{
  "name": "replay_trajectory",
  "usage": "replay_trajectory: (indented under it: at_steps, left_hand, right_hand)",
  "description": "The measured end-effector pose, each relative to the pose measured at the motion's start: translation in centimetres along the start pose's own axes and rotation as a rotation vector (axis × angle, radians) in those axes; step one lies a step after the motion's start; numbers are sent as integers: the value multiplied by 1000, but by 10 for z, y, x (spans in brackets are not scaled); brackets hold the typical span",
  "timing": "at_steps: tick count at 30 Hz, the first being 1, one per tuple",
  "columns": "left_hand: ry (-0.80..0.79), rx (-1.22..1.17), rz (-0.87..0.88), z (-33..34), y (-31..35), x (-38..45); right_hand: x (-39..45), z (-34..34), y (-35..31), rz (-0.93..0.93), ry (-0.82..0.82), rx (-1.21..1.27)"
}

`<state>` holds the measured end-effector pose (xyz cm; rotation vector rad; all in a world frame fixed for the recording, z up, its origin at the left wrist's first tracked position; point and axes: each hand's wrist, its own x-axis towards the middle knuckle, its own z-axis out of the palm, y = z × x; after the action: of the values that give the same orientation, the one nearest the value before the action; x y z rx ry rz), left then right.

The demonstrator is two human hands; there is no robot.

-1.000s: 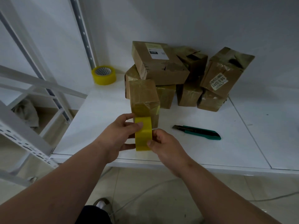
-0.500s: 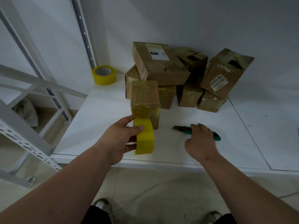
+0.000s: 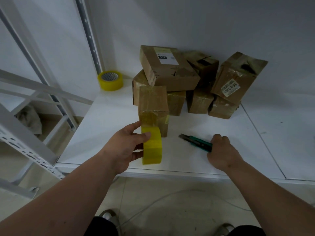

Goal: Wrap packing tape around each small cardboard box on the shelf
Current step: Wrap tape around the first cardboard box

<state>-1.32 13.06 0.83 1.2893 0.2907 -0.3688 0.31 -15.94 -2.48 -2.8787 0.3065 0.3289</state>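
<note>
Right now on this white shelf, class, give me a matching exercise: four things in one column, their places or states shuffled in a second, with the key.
1. yellow tape roll in the left hand
2. green utility knife
3. second yellow tape roll
4. tall cardboard box in front

A. lies flat by the corner post
B. gripped by the right hand
C. tape runs to it from the held roll
D. held on edge

Pairs: 1-D, 2-B, 3-A, 4-C

My arms [image 3: 71, 198] are bare to the elbow; I wear dark trousers [image 3: 100, 226] and pale shoes [image 3: 107, 216].
</note>
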Motion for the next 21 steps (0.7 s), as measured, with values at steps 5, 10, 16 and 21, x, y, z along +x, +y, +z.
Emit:
replay_trajectory:
  at_steps: [5,10,16,21]
  left_hand:
    - [13,10,-9,1,2,-2]
    - [16,22,-21,2,3,-3]
    - [4,8,-41,3,4,-4]
    - [4,4,-36,1,4,-4]
  right_hand:
    - [-27,-27,-18,-184,161,307]
    - [-66,-73,-56,-571,365,233]
    - [-75,-88,-86,-733,359,-152]
    - [-72,-91,-98,-746,410,-279]
